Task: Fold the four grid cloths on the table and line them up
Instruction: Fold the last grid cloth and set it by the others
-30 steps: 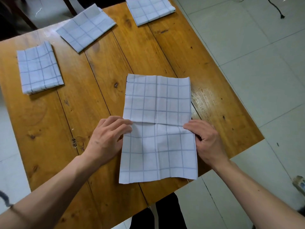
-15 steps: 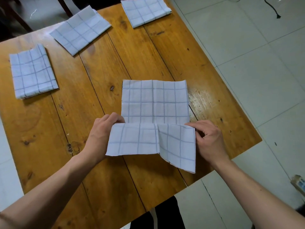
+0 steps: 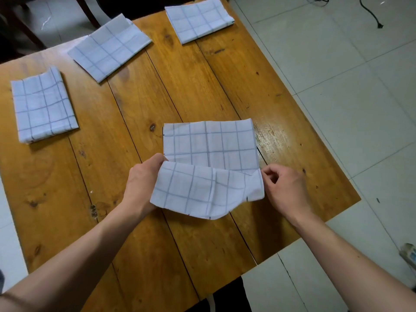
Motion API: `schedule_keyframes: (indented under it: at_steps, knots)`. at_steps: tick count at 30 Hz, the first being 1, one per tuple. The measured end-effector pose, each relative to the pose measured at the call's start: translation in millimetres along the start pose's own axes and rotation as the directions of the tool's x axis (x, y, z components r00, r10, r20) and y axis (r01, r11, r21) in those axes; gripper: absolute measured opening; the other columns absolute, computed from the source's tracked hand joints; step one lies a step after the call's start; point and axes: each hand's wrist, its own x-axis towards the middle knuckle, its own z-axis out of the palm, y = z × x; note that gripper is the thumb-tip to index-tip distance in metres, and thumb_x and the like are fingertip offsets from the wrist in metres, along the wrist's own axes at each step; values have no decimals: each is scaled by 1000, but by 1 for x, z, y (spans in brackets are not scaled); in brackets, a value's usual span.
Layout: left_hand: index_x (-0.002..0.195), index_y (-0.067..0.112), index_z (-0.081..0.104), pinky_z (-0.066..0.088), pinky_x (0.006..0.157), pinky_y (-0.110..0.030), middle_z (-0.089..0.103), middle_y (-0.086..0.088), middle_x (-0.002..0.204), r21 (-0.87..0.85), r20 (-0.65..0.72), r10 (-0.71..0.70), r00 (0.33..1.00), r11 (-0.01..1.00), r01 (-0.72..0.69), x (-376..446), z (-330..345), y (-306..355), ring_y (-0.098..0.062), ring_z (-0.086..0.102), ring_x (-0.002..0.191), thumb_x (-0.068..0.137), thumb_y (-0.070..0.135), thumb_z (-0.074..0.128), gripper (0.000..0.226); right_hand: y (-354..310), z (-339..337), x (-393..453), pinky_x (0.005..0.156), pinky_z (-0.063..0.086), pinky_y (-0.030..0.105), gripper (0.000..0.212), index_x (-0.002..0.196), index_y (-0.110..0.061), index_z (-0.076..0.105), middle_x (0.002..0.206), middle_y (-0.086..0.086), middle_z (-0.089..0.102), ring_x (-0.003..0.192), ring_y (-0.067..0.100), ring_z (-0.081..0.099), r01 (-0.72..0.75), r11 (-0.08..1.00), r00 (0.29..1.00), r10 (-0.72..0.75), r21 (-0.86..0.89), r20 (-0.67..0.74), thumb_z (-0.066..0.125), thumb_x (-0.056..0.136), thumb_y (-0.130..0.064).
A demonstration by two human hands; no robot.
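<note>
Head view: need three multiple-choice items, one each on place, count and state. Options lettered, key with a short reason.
1. Where does the white grid cloth being folded lie on the brown wooden table?
A. far left corner
B. near the right edge, in front of the person
C. on the floor

2. How many already folded grid cloths lie along the far side?
A. one
B. three
C. five

3. What state is the near half of the cloth being folded in?
A. flat on the table
B. lifted and folding over
C. rolled into a tube

Key: 1 B, it sits by the table's right edge; 2 B, left cloth, middle cloth, right cloth; 3 B, left hand and right hand hold its sides raised.
</note>
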Motion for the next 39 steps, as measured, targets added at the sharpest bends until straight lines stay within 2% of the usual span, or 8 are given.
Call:
schedule_keyframes:
  at_steps: [4, 10, 14, 17, 22, 26, 32, 39]
  knots:
    - [93, 25, 66, 57, 74, -44, 71, 4, 87, -33, -66, -22, 998, 999, 19, 1, 1, 7, -23, 66, 85, 85, 35, 60, 14, -6, 0, 5, 54, 47, 28, 29, 72, -22, 65, 63, -9, 63, 60, 9, 59, -10, 997, 1000, 9, -80, -2, 61, 92, -43]
    - [61, 19, 50, 42, 60, -35, 54, -1, 56, 73, -188, -58, 981, 995, 72, 4, 10, 16, -24, 54, 57, 98, 35, 52, 41, -12, 0, 6, 50, 39, 24, 32, 65, -20, 61, 57, -8, 59, 53, 8, 53, -49, 994, 998, 47, -98, -28, 61, 93, -35]
    - [68, 20, 53, 44, 61, -34, 55, 2, 59, 71, -194, -45, 980, 996, 59, 0, 11, 14, -20, 55, 60, 95, 38, 57, 33, -10, 0, 3, 50, 38, 22, 28, 65, -22, 59, 56, -7, 56, 52, 6, 50, -52, 998, 999, 51, -44, -14, 64, 91, -32]
    - [88, 24, 59, 52, 73, -40, 60, 9, 73, 73, -194, -39, 980, 996, 54, -8, 12, 10, -16, 59, 73, 88, 44, 66, 21, -9, -3, 1, 54, 45, 21, 16, 74, -22, 62, 64, -7, 60, 59, 6, 56, -36, 999, 999, 36, -19, 10, 69, 88, -29]
    - [125, 27, 52, 51, 88, -53, 64, 15, 83, 49, -216, -50, 975, 997, 62, -23, 11, 10, -16, 61, 89, 83, 34, 75, 49, -10, -8, -3, 60, 53, 19, 9, 90, -24, 64, 67, -9, 64, 65, 5, 63, -38, 999, 999, 38, -12, 26, 72, 86, -25]
    - [130, 26, 48, 50, 92, -54, 64, 13, 76, 12, -230, -52, 972, 998, 56, -25, 12, 11, -15, 62, 87, 84, 25, 75, 53, -10, -8, -2, 60, 47, 14, 13, 96, -26, 63, 68, -11, 66, 66, 1, 63, -46, 999, 999, 46, -17, 17, 72, 86, -27]
    - [129, 24, 49, 50, 91, -53, 62, 13, 70, 18, -251, -44, 967, 999, 50, -19, 15, 9, -14, 62, 84, 86, 25, 73, 49, -13, -2, 9, 53, 42, 21, 14, 76, -23, 61, 57, -7, 58, 56, 6, 57, -71, 994, 997, 72, -82, 11, 70, 87, -23]
    - [121, 25, 52, 51, 83, -49, 59, 13, 68, 100, -247, -10, 969, 994, 36, -20, 18, 7, -13, 57, 80, 86, 25, 72, 40, -15, -1, 13, 57, 51, 30, 17, 75, -23, 59, 55, -8, 56, 55, 8, 55, -67, 990, 998, 68, -121, 4, 69, 88, -26]
